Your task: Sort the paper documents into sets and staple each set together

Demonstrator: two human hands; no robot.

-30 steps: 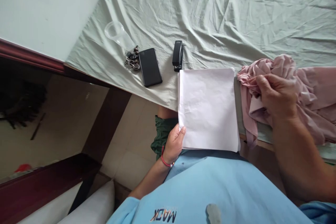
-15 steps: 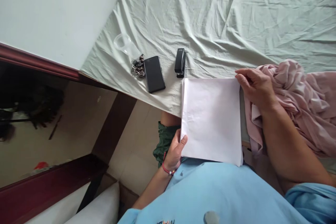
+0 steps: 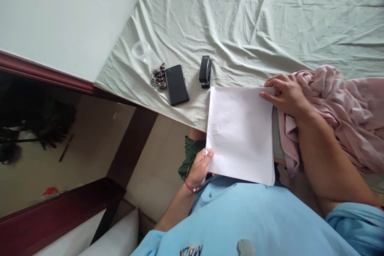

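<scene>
The stack of white paper (image 3: 240, 132) lies between the two hands, its far part over the pale green cloth (image 3: 234, 20) and its near part out past the cloth's edge, close to the blue shirt (image 3: 246, 208). That overhang probably explains the left hand (image 3: 200, 168): its narrow grip pinches the near left edge, thumb on top and fingers mostly hidden beneath, seemingly for support. The right hand (image 3: 288, 94) is at the far right corner, thumb on top and fingers along the far edge (whether it pinches or only presses, I cannot tell), perhaps to steady the sheets. The black stapler (image 3: 205, 70) stands just beside the far left corner, within easy reach. Further left lie the phone (image 3: 177, 85) and keys (image 3: 158, 79); the bunched pink fabric (image 3: 339, 100) is right.
</scene>
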